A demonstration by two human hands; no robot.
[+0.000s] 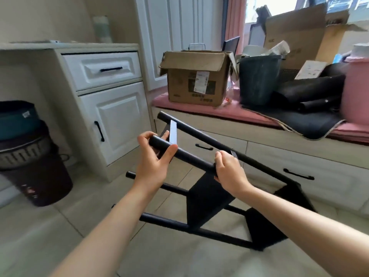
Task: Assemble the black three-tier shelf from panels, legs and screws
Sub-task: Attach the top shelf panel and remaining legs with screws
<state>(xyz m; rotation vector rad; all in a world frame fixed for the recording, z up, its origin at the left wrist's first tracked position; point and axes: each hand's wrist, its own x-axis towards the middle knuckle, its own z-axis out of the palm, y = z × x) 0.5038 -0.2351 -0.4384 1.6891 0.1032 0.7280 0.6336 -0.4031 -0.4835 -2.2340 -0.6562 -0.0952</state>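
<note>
Colours: black shelf against cream, white and pink room.

Shelf (209, 198) matte black all over: 4 legs and the panels; 1 panel near the left hand (153, 156) glares white along its edge. Floor (40, 236) pale beige tile. Cabinet (107, 100) white with black handles. Window seat cushion (191, 108) pink, curtain (235, 19) pink too. Cardboard box (196, 80) plain brown with a white label. Bucket (258, 78) dark grey-green. Bin (30, 172) at the floor's left edge dark brown, grey slotted band, teal bowl on top. Container (357, 86) at the seat's right end pale pink.
</note>
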